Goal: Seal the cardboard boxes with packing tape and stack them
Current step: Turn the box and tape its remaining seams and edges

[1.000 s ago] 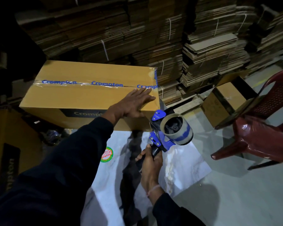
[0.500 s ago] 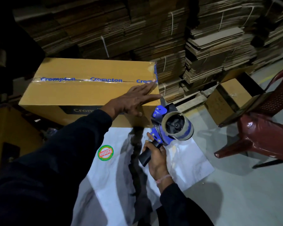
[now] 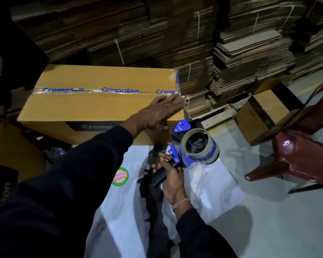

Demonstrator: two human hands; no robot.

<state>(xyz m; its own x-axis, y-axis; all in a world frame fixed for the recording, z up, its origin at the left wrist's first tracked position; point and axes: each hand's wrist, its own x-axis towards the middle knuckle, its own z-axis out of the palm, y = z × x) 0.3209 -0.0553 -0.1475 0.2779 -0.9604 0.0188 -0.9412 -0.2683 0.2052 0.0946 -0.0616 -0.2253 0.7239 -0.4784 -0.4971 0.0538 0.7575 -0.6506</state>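
A dim storeroom with a grey concrete floor [image 3: 268,229], walled in by strapped bundles of flattened corrugated board [image 3: 246,58]. A white sheet [image 3: 209,185] with a round red-and-green sticker [image 3: 120,176] lies on the floor. At its far edge sits the closed cardboard box [image 3: 93,107], its top seam covered by clear tape [image 3: 108,90] printed "Crompton" in blue. The left hand [image 3: 160,112] lies flat, fingers straight, on the box's near right corner. The right hand [image 3: 171,180] grips the black handle of a blue tape dispenser [image 3: 192,146] beside that corner. A glossy maroon plastic chair [image 3: 302,157] stands to the right.
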